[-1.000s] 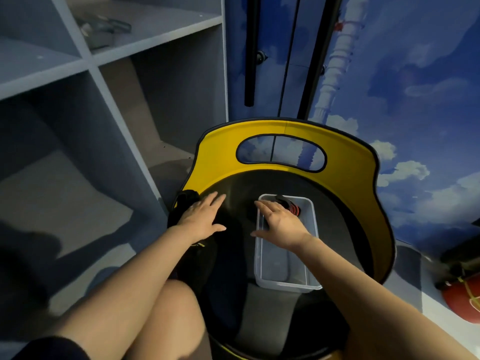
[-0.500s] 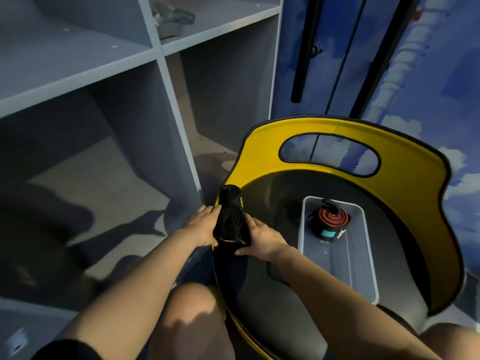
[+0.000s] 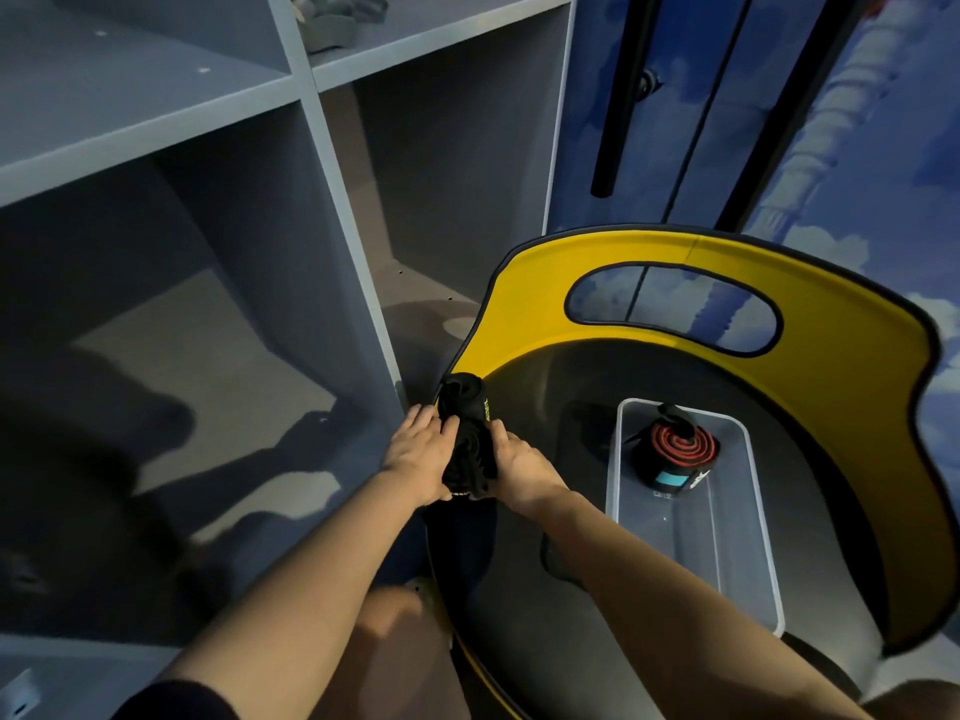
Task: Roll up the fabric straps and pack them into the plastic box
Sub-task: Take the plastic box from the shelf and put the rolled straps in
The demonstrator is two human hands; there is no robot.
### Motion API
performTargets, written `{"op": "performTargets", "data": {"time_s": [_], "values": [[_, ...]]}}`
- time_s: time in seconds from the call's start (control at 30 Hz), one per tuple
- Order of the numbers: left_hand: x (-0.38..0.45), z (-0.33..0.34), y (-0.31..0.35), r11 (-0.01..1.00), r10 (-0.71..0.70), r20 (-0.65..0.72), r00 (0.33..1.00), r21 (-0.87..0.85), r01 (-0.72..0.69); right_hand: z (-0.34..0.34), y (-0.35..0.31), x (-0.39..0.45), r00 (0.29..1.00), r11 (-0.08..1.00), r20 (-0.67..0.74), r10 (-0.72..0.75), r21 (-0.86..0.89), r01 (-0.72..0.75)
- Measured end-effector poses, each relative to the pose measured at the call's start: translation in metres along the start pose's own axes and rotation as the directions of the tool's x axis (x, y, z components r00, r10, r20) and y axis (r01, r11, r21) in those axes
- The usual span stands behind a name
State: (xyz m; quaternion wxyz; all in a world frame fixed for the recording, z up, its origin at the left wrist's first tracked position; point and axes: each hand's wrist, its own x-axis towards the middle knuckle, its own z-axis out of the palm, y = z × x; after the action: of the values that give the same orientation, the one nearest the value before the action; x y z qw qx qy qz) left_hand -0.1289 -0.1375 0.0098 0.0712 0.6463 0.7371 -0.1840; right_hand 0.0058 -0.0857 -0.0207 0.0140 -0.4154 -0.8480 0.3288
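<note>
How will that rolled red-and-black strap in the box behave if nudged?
The rolled strap lies coil-face up on its flat end, so it probably slides, not rolls. Being soft fabric, it may loosen. The clear plastic box looks light and might shift too.

Dim, bluish light; hard shadows; wide-angle bending at edges.

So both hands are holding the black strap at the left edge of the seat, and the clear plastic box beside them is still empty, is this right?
Not quite. The head view shows that the clear plastic box is not empty: a rolled red-and-black strap already sits at its far end. The rest is right: the left hand and right hand grip the black strap at the left edge of the seat.
</note>
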Motion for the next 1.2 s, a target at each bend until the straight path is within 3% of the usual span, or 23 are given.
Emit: {"op": "performTargets", "data": {"time_s": [0.2,0.57,0.87,1.03,1.2], "values": [[-0.007,-0.01,0.007,0.971,-0.032,0.057,0.998,-0.235,0.045,-0.008,0.005,-0.013,0.997,0.999,-0.079,-0.022,0.032,0.024],[-0.024,-0.048,0.036,0.963,0.083,0.013,0.996,-0.26,-0.076,-0.056,0.02,-0.063,0.994,0.998,-0.092,-0.052,0.022,0.054],[-0.033,-0.094,0.103,0.913,0.223,-0.085,0.971,-0.33,-0.239,-0.104,0.066,-0.13,0.968,0.996,-0.249,0.0,0.085,0.022],[-0.031,-0.104,0.148,0.895,0.314,-0.081,0.946,-0.305,-0.324,-0.12,0.096,-0.16,0.959,0.999,-0.28,0.04,0.045,-0.029],[-0.023,-0.103,0.178,0.873,0.393,-0.028,0.919,-0.304,-0.382,-0.12,0.123,-0.173,0.966,0.989,-0.218,0.138,-0.014,-0.144]]}}
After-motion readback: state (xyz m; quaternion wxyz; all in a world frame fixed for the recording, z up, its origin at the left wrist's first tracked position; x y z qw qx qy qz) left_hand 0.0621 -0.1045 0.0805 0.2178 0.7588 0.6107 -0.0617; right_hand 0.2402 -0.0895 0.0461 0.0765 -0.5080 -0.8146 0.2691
